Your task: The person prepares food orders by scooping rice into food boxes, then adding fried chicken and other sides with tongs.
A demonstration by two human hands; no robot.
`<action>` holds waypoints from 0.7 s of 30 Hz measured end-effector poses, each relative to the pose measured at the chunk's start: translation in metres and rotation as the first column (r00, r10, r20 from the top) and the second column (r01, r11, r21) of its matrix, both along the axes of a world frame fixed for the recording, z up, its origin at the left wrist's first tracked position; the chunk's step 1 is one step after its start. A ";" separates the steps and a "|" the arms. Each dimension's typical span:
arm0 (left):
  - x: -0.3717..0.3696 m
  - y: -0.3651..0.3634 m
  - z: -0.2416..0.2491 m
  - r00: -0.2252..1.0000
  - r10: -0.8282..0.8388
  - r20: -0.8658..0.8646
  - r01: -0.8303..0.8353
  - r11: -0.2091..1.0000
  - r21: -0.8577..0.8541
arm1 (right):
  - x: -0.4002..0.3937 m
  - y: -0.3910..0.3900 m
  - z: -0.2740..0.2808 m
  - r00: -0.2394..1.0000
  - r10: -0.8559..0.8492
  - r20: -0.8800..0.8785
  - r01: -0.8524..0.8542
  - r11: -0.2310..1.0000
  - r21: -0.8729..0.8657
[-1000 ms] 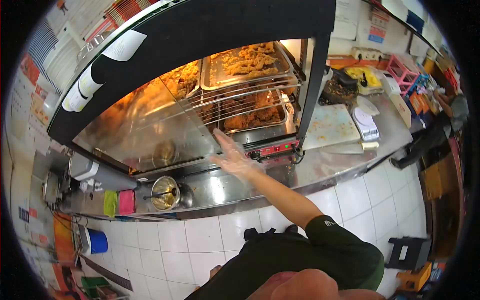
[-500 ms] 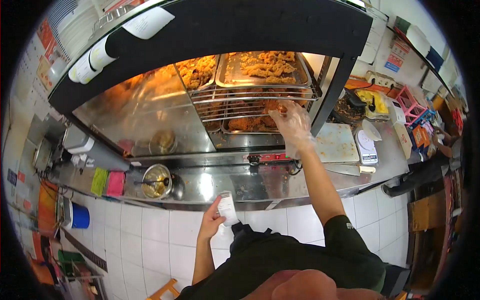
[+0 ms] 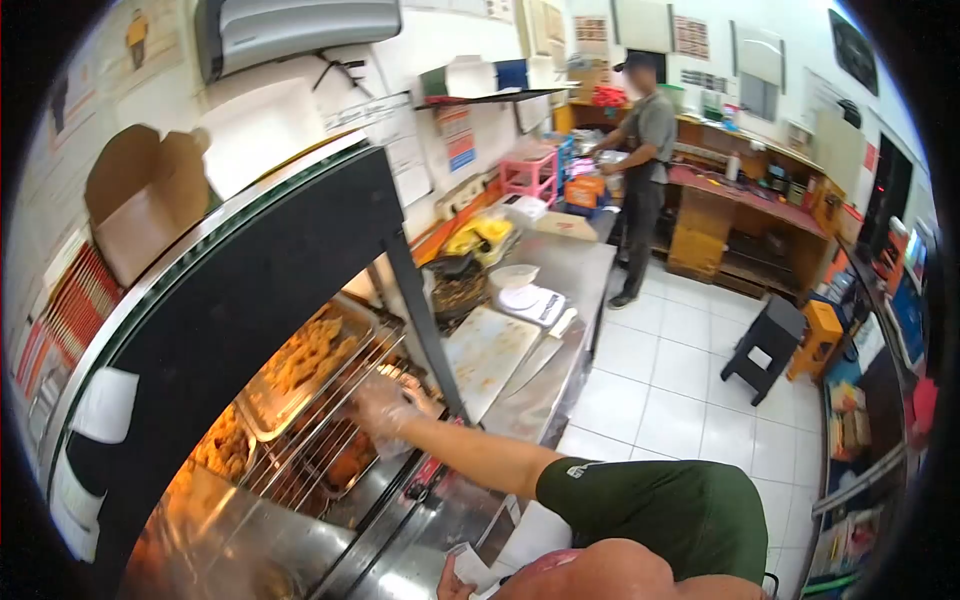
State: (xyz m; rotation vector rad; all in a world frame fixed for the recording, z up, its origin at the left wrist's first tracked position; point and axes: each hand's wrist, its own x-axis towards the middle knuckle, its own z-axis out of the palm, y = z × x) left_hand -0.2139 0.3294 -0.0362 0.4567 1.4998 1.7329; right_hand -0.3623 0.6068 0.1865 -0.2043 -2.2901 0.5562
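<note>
Nearby, 1 black post (image 3: 427, 325) stands between right hand (image 3: 382, 405) and cutting board (image 3: 490, 355).

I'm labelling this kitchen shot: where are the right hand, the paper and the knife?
Right hand (image 3: 385, 405): head view, on the back of the gloved hand.
Paper (image 3: 471, 566): head view, on its visible face.
Knife (image 3: 538, 361): head view, on the blade.
</note>
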 end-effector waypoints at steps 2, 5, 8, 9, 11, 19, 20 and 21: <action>-0.006 0.015 0.005 0.999 -0.044 0.006 0.044 0.999 0.003 | 0.008 0.005 0.010 0.997 0.031 0.068 -0.029 0.999 -0.028; -0.007 0.035 0.012 0.997 -0.075 0.007 0.075 0.997 0.007 | 0.024 0.009 0.017 0.991 0.114 0.077 -0.113 0.993 -0.017; 0.002 0.056 0.021 0.997 -0.078 -0.001 0.078 0.997 0.013 | 0.061 0.019 0.035 0.962 0.246 0.115 -0.246 0.969 -0.013; 0.006 0.065 0.023 0.997 -0.077 -0.004 0.077 0.997 0.013 | 0.078 0.027 0.040 0.915 0.347 0.207 -0.342 0.938 -0.061; 0.019 0.084 0.028 0.997 -0.074 -0.008 0.074 0.997 0.009 | 0.107 0.043 0.020 0.899 0.399 0.180 -0.381 0.916 -0.128; 0.087 0.231 0.028 0.976 -0.158 -0.148 0.140 0.982 -0.127 | 0.349 0.260 -0.064 0.759 0.202 -0.619 -0.587 -0.196 -0.785; 0.093 0.249 0.020 0.982 -0.187 -0.022 0.182 0.972 -0.148 | 0.378 0.289 -0.074 0.722 0.041 -0.690 -0.652 -0.294 -0.699; 0.103 0.278 0.026 0.973 -0.231 0.005 0.230 0.969 -0.086 | 0.400 0.320 -0.077 0.754 -0.008 -0.657 -0.622 -0.331 -0.709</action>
